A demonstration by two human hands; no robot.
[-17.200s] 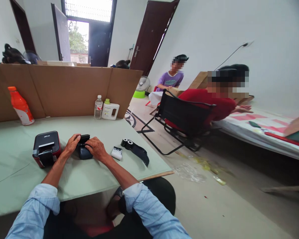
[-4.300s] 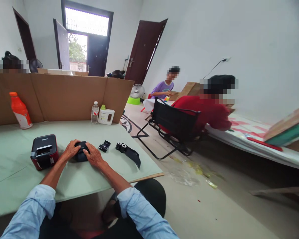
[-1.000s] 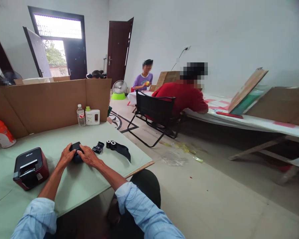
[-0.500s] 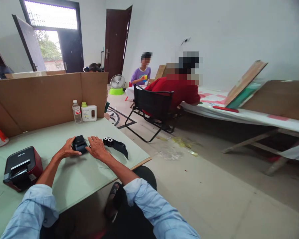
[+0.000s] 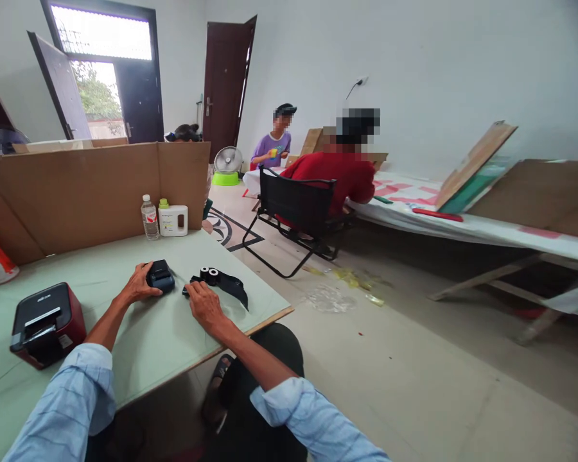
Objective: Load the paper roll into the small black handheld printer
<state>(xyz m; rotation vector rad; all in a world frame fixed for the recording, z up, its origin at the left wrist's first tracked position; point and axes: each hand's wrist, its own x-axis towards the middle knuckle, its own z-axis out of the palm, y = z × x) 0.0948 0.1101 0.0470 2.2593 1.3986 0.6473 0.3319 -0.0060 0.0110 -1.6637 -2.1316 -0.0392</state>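
My left hand (image 5: 139, 284) is closed around the side of a small dark-blue and black portable printer (image 5: 162, 278) on the pale green table. To its right, my right hand (image 5: 205, 304) grips a small black piece (image 5: 186, 290), mostly covered by the fingers, so its kind is hard to tell. Just beyond that hand lie two small rolls with white cores (image 5: 209, 273) and a curved black strip (image 5: 234, 286) trailing from them.
A black and red boxy machine (image 5: 48, 324) stands at the left on the table (image 5: 173, 346). A cardboard screen (image 5: 91, 192) lines the back, with a water bottle (image 5: 149, 218) and a white jug (image 5: 173, 220) before it. Another person in red (image 5: 337, 176) sits beyond.
My right hand has moved right, away from the printer, with the small black piece in its fingers. My left hand and the printer have shifted slightly right.
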